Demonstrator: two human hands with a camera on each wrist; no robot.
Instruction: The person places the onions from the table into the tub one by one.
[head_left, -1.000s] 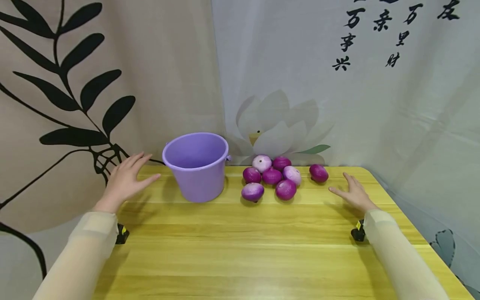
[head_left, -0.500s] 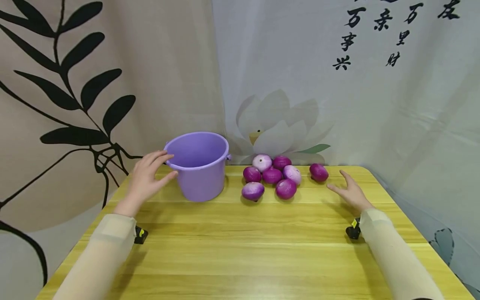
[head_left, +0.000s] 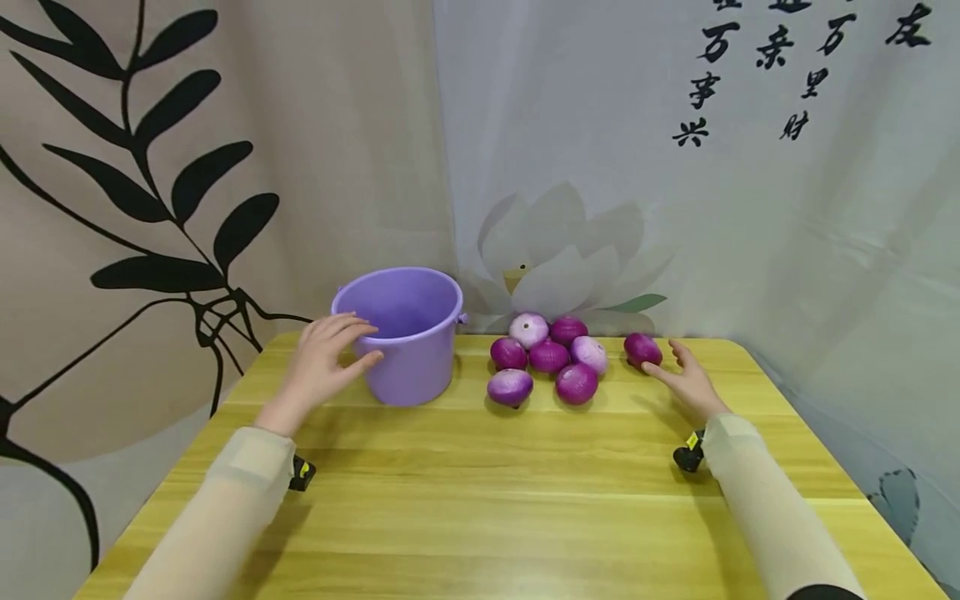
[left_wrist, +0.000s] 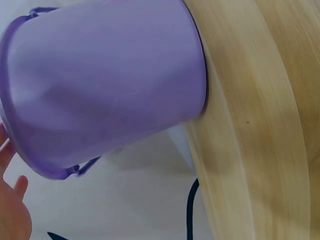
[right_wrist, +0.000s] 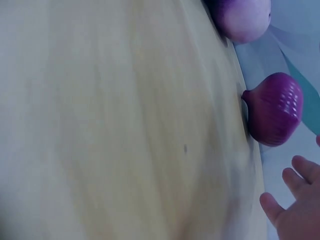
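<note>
A purple bucket (head_left: 411,367) stands upright at the back left of the table. My left hand (head_left: 318,362) is at its left side, fingers extended and fingertips right by the rim; the left wrist view shows the bucket wall (left_wrist: 105,80) close up, with fingers (left_wrist: 7,155) by the rim. My right hand (head_left: 686,383) reaches toward a lone red onion (head_left: 642,350) at the back right, thumb and fingers spread. In the right wrist view a gap shows between that hand (right_wrist: 300,207) and the onion (right_wrist: 276,110). Neither hand holds anything.
Several more red onions (head_left: 549,355) sit grouped between the bucket and the lone onion, some paler. Behind the wooden table (head_left: 480,483) hangs a printed cloth (head_left: 360,167), close to its back edge. A small black device (head_left: 688,454) is worn at the right wrist.
My left hand has moved right, from beside the bucket to its rim. The right hand has moved slightly left, closer to the lone onion. The bucket and onions stay in place.
</note>
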